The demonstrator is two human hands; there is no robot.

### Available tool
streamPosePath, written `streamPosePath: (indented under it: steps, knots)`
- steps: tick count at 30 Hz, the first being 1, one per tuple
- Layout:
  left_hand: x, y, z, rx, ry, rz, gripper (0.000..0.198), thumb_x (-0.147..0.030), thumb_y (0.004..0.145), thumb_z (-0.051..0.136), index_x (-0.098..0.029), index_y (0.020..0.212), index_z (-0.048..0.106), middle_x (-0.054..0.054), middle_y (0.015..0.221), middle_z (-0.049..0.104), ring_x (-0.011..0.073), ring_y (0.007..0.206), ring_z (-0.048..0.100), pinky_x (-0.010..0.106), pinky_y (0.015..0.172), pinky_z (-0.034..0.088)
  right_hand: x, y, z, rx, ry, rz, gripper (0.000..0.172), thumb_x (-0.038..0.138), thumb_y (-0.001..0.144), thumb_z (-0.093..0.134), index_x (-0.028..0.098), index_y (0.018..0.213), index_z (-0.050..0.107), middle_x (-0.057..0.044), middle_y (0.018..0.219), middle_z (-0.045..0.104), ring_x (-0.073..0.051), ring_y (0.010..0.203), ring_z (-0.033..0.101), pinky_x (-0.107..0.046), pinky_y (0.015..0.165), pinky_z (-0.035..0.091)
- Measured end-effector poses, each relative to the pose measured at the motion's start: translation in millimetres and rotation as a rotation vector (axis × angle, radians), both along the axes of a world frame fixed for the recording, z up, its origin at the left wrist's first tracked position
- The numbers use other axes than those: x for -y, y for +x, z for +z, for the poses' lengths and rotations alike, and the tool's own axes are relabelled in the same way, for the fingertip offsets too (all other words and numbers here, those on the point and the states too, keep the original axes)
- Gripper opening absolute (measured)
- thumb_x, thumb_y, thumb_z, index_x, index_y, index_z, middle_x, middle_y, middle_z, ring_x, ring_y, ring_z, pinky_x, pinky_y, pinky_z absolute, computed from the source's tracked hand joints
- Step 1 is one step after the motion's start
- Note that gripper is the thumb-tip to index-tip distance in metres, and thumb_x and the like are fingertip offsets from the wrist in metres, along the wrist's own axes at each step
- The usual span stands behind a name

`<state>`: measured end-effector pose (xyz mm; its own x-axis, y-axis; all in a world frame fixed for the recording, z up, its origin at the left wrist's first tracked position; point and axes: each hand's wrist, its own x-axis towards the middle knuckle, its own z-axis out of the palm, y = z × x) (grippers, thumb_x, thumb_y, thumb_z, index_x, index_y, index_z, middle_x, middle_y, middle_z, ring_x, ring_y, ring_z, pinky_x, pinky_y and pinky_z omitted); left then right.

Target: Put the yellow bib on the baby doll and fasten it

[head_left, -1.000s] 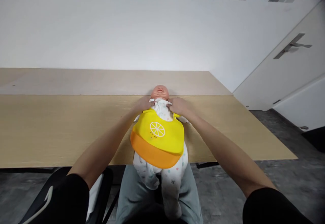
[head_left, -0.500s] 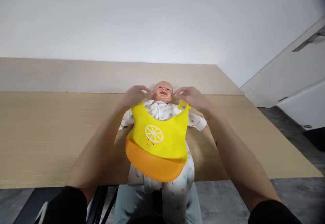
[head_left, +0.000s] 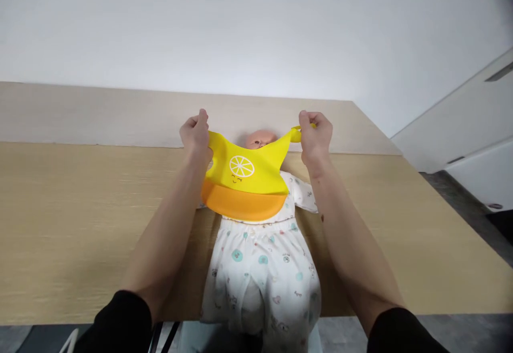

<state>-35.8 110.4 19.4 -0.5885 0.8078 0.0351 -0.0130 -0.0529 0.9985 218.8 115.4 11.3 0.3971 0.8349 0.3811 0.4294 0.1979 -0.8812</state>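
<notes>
A yellow bib (head_left: 256, 169) with a lemon-slice print and an orange catch pocket (head_left: 244, 202) is stretched between my two hands. My left hand (head_left: 196, 133) is closed on its upper left end. On the other side, my right hand (head_left: 316, 133) grips the strap at the upper right. Behind and below the bib lies a baby doll (head_left: 260, 138) on its back, dressed in white printed clothes (head_left: 264, 267). The bib hides the lower face and most of the chest; the forehead and an eye show above it.
The wooden table (head_left: 100, 225) spreads to both sides of the doll, with a pale raised board (head_left: 100, 112) along its back against the white wall. A door (head_left: 476, 112) stands at the right. The doll's legs hang over the table's front edge.
Both hands have lifted, taking the bib upward so it now covers the doll's mouth and neck. The doll's trousers are more exposed, and the camera view has shifted slightly.
</notes>
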Motion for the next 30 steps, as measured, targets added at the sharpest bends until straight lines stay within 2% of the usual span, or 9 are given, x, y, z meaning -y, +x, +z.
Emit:
streamPosePath:
  steps: [3,6,9,12,18,22,26,28,30]
  knots:
    - [-2,-4,-2.3,-0.014,-0.032,-0.131,0.035,-0.055,0.081,0.058,-0.021,0.075,0.054,-0.003,0.061,0.049,0.0099,0.052,0.047,0.021,0.050,0.038,6,-3,-2.6,-0.043,-0.090,0.110,0.028,0.039,0.081,0.059,0.018,0.100,0.058,-0.006,0.098,0.057,-0.015,0.084,0.057,-0.026,0.072,0.047]
    - [7,-9,8.7,-0.035,-0.075,-0.400,0.038,-0.057,0.076,0.064,-0.020,0.079,0.060,-0.001,0.064,0.054,0.0105,0.053,0.050,0.021,0.049,0.037,14,1,8.6,-0.163,-0.162,0.280,0.029,0.028,0.074,0.063,0.019,0.101,0.060,-0.006,0.104,0.059,-0.014,0.081,0.057,-0.025,0.069,0.046]
    - [21,-14,22.7,-0.071,-0.081,-0.685,0.041,-0.056,0.074,0.068,-0.019,0.092,0.065,0.001,0.074,0.062,0.0114,0.062,0.056,0.021,0.055,0.041,22,14,26.1,-0.257,-0.231,0.449,0.026,0.026,0.072,0.064,0.017,0.095,0.061,-0.007,0.104,0.063,-0.015,0.086,0.060,-0.025,0.072,0.047]
    - [28,-19,25.0,-0.200,-0.157,-0.884,0.049,-0.051,0.072,0.072,-0.021,0.111,0.064,0.005,0.090,0.070,0.0156,0.078,0.063,0.025,0.068,0.048,25,31,37.0,-0.193,-0.225,0.472,0.027,0.031,0.072,0.068,0.018,0.095,0.063,-0.007,0.104,0.065,-0.017,0.090,0.061,-0.025,0.072,0.047]
    - [22,-26,-0.8,-0.535,-0.371,-0.822,0.070,-0.059,0.066,0.074,-0.024,0.124,0.058,0.010,0.113,0.068,0.0249,0.099,0.065,0.030,0.076,0.051,21,56,28.2,0.232,-0.398,0.409,0.024,0.027,0.077,0.059,0.021,0.098,0.067,-0.004,0.095,0.066,-0.014,0.077,0.059,-0.024,0.064,0.044]
    - [25,-21,-3.2,-0.458,-0.442,-0.990,0.083,-0.058,0.062,0.078,-0.026,0.134,0.052,0.010,0.120,0.067,0.0267,0.103,0.066,0.031,0.077,0.054,22,53,25.2,0.361,-0.557,0.453,0.026,0.027,0.081,0.054,0.022,0.104,0.065,-0.004,0.099,0.066,-0.015,0.079,0.060,-0.024,0.064,0.043]
    - [28,-20,1.4,-0.537,-0.449,-1.019,0.096,-0.058,0.057,0.081,-0.026,0.140,0.046,0.012,0.124,0.065,0.0275,0.106,0.066,0.032,0.085,0.052,29,45,36.9,0.658,-0.543,0.235,0.029,0.035,0.089,0.048,0.019,0.109,0.061,-0.011,0.114,0.061,-0.022,0.096,0.060,-0.031,0.077,0.044]
    - [28,-23,2.2,-0.631,-0.423,-1.026,0.092,-0.063,0.059,0.078,-0.028,0.138,0.048,0.011,0.130,0.062,0.0281,0.109,0.064,0.033,0.089,0.050,39,38,48.2,0.778,-0.513,0.156,0.028,0.039,0.091,0.045,0.016,0.095,0.062,-0.014,0.106,0.064,-0.024,0.093,0.061,-0.032,0.074,0.043]
    - [28,-28,2.0,-0.760,-0.417,-1.018,0.084,-0.066,0.059,0.075,-0.029,0.132,0.054,0.010,0.129,0.063,0.0295,0.108,0.064,0.035,0.089,0.049,54,29,60.3,0.761,-0.559,0.250,0.034,0.046,0.092,0.042,0.017,0.080,0.057,-0.011,0.087,0.066,-0.022,0.078,0.062,-0.031,0.064,0.042]
